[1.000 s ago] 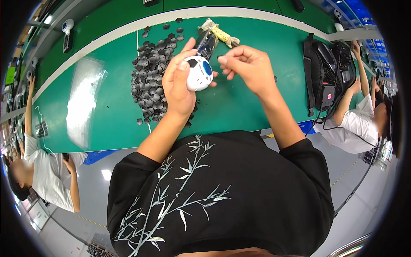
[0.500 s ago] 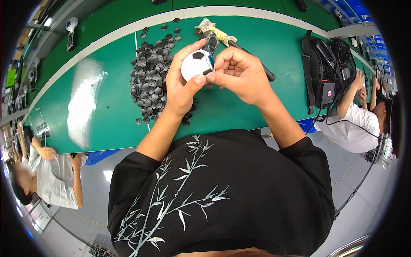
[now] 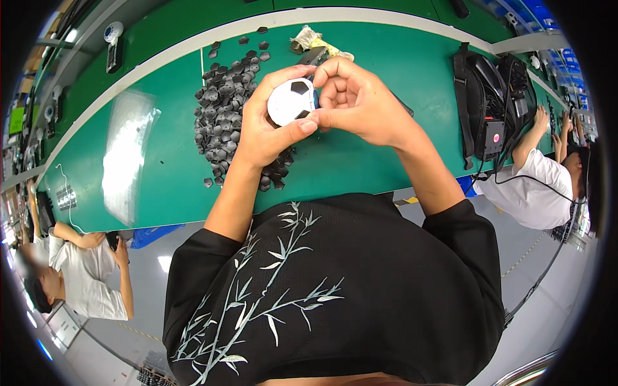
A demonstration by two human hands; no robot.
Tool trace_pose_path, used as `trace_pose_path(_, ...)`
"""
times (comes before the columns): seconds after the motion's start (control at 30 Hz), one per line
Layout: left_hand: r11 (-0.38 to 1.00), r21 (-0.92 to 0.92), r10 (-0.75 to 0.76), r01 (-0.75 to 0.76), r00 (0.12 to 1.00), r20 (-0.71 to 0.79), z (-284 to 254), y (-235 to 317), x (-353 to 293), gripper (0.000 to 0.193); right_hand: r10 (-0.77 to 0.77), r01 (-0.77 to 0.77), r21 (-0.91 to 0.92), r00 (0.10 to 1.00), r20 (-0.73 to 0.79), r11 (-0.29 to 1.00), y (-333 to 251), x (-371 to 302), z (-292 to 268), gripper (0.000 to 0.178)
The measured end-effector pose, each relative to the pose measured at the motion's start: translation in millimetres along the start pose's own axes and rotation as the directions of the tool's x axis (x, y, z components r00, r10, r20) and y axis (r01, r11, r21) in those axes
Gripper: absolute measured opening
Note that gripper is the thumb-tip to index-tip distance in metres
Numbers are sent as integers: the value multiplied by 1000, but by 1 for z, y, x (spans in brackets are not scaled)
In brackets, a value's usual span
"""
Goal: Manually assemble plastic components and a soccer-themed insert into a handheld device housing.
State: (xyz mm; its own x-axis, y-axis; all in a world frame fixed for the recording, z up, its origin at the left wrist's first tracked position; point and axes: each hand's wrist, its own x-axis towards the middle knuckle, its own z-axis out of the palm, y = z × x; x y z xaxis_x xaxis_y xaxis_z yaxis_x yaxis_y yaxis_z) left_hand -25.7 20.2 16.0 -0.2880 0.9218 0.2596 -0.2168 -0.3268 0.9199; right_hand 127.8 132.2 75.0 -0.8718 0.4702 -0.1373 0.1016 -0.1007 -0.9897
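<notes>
Over the green table, my left hand (image 3: 262,128) wraps round a small white ball (image 3: 282,106) with black pentagon patches, like a miniature football. On the ball's right side, the thumb and index finger of my right hand (image 3: 367,103) press against its edge, the other fingers curled in. A bluish strip shows at that edge, mostly hidden by my fingers. Just left of my hands lies a heap of black pentagon pieces (image 3: 222,109). Beyond them is a tool with a pale yellow cloth wrapping (image 3: 312,40), its dark handle mostly covered by my right hand.
A clear plastic sheet (image 3: 129,154) lies on the green table (image 3: 177,71) at left. At right sits a black bag (image 3: 486,96) with cables. A co-worker in white (image 3: 90,276) sits at left, another (image 3: 531,186) at right. A white-topped device (image 3: 113,42) stands at far left.
Both hands have shifted slightly left with the ball, which has turned a little. My right index finger has moved up onto the ball's upper right edge. The left co-worker's arms have moved.
</notes>
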Motion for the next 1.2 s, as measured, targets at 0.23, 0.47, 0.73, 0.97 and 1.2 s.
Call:
trace_pose_path(0.23, 998, 54, 15, -14, 1000, -23, 1, 2, 0, 58, -48, 42, 144, 998, 44, 989, 10, -1, -1, 35)
trace_pose_path(0.47, 977, -187, -137, 103, 974, -179, 2, 14, 2, 48, -54, 67, 179, 996, -75, 982, 26, 2, 3, 22)
trace_pose_path(0.73, 925, -378, -150, 32, 946, -286, -3, 11, 4, 41, 73, -89, -291, 995, -66, 953, 48, -16, 28, 12)
trace_pose_path(0.97, 971, -202, -179, 126, 945, -275, 4, 34, 1, 44, -211, 274, -667, 962, 176, 693, 71, -34, 46, 19)
trace_pose_path(1.2, 922, -154, -386, 355, 880, -279, 1, 70, 1, 42, -267, 341, -805, 935, 235, 485, 75, -36, 64, 18)
